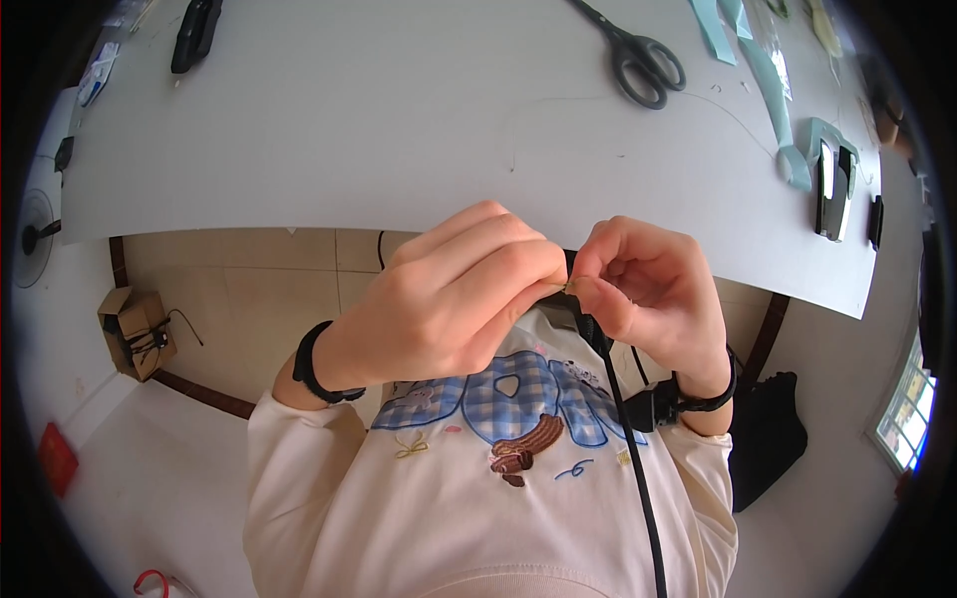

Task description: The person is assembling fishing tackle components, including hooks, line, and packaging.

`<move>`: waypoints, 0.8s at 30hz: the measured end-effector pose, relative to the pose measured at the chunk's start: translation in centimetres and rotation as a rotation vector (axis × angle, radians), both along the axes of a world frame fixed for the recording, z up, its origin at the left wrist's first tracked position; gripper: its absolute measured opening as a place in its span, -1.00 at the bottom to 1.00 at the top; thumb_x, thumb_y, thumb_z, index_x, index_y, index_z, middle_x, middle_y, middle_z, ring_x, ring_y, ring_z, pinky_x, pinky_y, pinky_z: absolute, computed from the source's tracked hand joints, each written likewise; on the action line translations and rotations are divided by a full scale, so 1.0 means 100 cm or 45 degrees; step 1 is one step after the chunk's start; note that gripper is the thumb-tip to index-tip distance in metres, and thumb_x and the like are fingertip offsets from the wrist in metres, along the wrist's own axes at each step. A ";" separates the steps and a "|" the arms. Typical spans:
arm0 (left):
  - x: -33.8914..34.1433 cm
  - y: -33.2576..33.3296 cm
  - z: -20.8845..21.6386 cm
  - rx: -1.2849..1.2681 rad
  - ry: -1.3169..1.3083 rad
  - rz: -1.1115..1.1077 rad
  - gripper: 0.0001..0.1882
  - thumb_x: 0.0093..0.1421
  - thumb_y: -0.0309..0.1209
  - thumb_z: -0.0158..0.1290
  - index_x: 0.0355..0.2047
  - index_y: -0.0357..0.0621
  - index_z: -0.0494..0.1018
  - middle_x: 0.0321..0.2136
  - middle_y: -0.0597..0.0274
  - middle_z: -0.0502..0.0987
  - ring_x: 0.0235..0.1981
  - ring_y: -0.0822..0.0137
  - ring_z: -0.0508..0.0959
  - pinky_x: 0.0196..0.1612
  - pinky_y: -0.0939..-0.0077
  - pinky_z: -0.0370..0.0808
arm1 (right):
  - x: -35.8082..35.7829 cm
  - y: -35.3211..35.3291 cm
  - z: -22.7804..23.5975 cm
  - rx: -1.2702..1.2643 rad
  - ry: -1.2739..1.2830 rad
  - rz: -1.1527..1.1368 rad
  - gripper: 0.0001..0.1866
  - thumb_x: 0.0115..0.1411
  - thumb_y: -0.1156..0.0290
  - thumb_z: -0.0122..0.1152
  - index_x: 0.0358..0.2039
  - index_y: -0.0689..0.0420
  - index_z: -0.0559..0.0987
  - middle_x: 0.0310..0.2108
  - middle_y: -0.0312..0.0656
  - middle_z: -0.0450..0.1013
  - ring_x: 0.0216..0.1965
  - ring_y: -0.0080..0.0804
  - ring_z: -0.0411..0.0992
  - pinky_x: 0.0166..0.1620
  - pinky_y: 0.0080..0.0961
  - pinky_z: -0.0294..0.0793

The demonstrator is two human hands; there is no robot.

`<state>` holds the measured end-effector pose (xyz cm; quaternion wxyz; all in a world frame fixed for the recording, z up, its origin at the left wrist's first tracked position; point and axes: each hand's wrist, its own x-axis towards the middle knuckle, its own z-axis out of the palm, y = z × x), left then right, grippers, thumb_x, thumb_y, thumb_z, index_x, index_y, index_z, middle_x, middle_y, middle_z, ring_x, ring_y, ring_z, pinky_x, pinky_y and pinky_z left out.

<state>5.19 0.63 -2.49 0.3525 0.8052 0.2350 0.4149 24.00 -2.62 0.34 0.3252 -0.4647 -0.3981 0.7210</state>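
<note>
Just beyond the table's front edge, above my lap, my two hands meet fingertip to fingertip. My left hand has its thumb and fingers pinched together, its back turned up. My right hand pinches with thumb and forefinger, the other fingers curled in. Between the fingertips a tiny greenish-yellow bit shows; it is too small to name, and the fingers cover most of it. Black bands circle both wrists.
On the white table lie black-handled scissors, light blue ribbon, a black and silver tool and a black object. Thin thread trails near the scissors. A black cord hangs over my shirt. A cardboard box stands at left.
</note>
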 end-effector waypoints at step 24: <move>0.000 0.000 -0.002 -0.137 0.082 0.083 -0.82 -0.15 -0.75 0.08 -0.51 -0.30 0.39 -0.57 0.15 0.44 -0.55 0.25 0.43 -0.48 0.51 0.36 | -0.005 0.001 -0.005 0.739 -0.635 -0.044 -0.88 -0.09 0.64 0.19 -0.46 0.25 0.51 -0.58 -0.25 0.36 -0.63 -0.59 0.27 -0.57 -0.68 0.27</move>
